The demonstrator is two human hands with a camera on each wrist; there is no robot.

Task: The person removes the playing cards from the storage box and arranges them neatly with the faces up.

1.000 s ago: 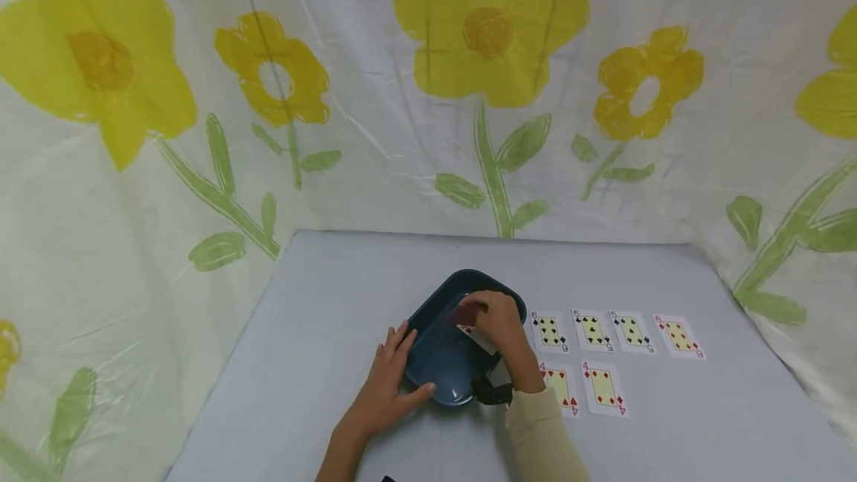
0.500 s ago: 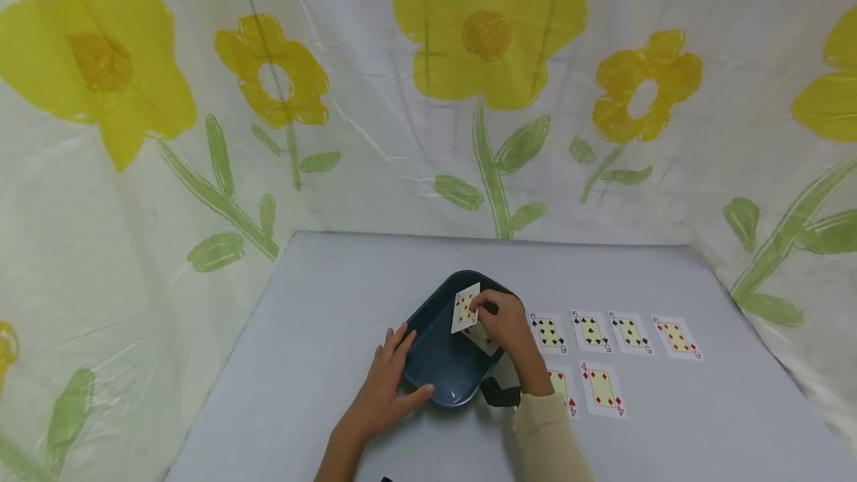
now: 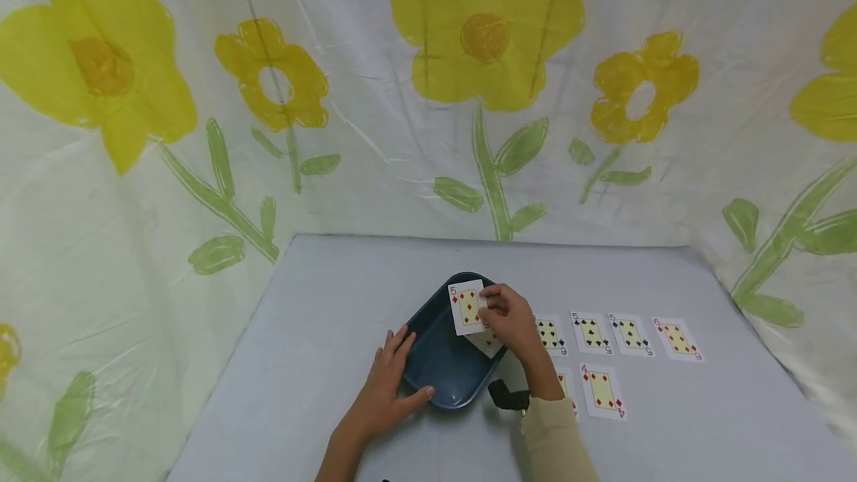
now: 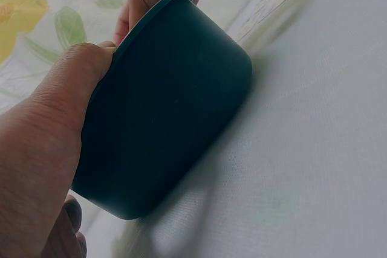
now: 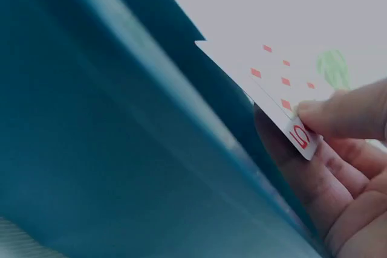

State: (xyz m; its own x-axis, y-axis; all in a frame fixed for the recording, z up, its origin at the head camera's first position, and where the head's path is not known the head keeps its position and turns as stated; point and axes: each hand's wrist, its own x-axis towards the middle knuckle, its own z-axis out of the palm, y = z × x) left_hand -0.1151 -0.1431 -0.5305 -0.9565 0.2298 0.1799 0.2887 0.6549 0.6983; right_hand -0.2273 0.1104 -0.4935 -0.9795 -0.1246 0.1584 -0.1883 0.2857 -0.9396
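Note:
My right hand pinches a playing card, the five of diamonds, by its right edge over the blue dish. In the right wrist view the thumb lies on the face of the card and the fingers are behind it. Another card lies in the dish, partly covered by the held one. My left hand holds the dish at its left end, thumb at the near rim and fingers along the far-left side. The left wrist view has the thumb over the rim of the dish.
Right of the dish lies a row of face-up cards: a six of spades, a five of clubs, a five of spades and a six of diamonds. Below are a four of diamonds and a partly hidden red card.
The right hand has lifted the five of diamonds from inside the dish and turned its face up toward the head camera. The left hand stays on the dish.

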